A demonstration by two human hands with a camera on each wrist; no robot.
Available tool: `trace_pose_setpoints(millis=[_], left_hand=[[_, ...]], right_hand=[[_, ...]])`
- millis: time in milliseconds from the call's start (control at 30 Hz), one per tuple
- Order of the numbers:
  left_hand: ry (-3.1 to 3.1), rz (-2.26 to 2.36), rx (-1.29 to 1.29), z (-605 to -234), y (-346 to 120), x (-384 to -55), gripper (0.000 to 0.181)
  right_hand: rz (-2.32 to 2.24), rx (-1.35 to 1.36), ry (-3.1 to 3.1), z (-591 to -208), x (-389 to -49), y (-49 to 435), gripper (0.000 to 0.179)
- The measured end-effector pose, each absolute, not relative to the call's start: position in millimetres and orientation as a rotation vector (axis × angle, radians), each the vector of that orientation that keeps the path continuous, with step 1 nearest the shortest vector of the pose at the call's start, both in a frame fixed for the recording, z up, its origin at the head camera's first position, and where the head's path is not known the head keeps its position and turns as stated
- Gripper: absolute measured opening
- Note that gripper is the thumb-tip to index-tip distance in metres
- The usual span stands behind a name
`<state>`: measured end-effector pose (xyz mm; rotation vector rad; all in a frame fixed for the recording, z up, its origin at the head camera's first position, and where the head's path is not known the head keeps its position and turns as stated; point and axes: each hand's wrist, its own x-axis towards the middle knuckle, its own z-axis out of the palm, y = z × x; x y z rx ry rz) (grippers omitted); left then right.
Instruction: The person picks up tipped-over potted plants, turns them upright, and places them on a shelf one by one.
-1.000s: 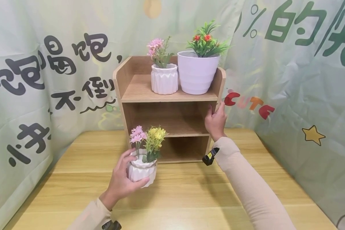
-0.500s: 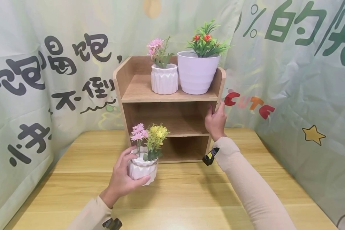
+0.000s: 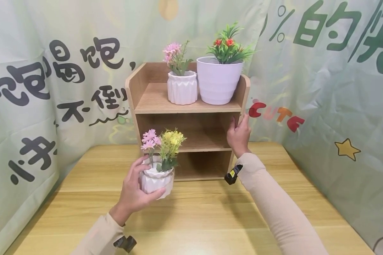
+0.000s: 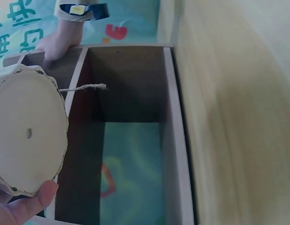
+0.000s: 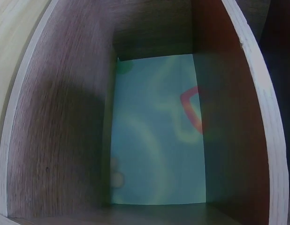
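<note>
My left hand [image 3: 131,194] grips a small white fluted flowerpot [image 3: 156,182] round its side, fingers behind and thumb in front. Pink and yellow artificial flowers [image 3: 171,145] stand in the pot. It is held up over the table, in front of the wooden shelf [image 3: 148,101]. The left wrist view looks at the pot's round base [image 4: 37,136], which has a small hole; a twine end [image 4: 91,86] sticks out beside it. My right hand [image 3: 239,136] holds the shelf's right side panel, thumb on the inner side. In the right wrist view that hand is hidden.
On the shelf's top stand a small white pot [image 3: 182,88] with pink flowers and a larger white pot [image 3: 219,83] with red flowers and green leaves. Below are two open compartments. The shelf stands on a wooden table [image 3: 194,219], with printed cloth [image 3: 312,81] behind and beside it.
My left hand has raised the flowerpot a little, and its flowers now overlap the middle compartment more. My right hand keeps its place on the shelf's side.
</note>
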<state>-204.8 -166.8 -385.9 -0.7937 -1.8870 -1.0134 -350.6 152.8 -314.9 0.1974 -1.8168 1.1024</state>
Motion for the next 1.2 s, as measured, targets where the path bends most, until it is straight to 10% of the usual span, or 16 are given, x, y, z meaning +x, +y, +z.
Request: trace_pose_setpoints(millis=[1200], left_hand=[[-1.704,-0.897,-0.786,-336.9,-168.3,-224.6,0.077]], right_hand=[[1.092,0.194,-1.797,-317.4,-350.9,152.7,0.029]])
